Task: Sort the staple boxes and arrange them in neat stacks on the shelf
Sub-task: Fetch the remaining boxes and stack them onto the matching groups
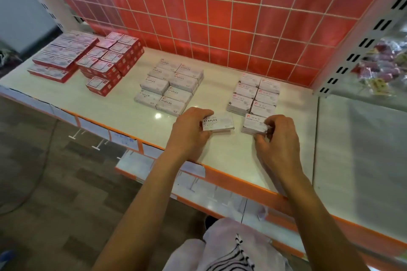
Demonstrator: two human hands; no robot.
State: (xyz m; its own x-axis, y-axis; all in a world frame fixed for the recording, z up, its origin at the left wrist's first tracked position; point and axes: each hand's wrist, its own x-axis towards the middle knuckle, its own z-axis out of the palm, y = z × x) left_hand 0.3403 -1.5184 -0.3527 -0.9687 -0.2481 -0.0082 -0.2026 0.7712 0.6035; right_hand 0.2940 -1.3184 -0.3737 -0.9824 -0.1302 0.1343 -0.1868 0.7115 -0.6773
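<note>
My left hand [189, 132] grips a white box marked STAPLES [220, 123] near the front of the white shelf [123, 114]. My right hand [278, 138] pinches a white box marked PAPER CLIPS [253, 125] beside it. Behind the left box lies a block of white staples boxes [169, 86] in two columns. Behind the right box sits a block of white paper clips boxes [254, 94], also in two columns. Both held boxes rest on or just above the shelf surface.
Red-and-white boxes [110, 61] are stacked at the back left, with longer flat red-and-white boxes [59, 57] further left. A red panel with a white wire grid [220, 17] backs the shelf. A slotted upright [361, 46] stands right, bagged goods [383, 66] beyond it. An orange edge [231, 176] fronts the shelf.
</note>
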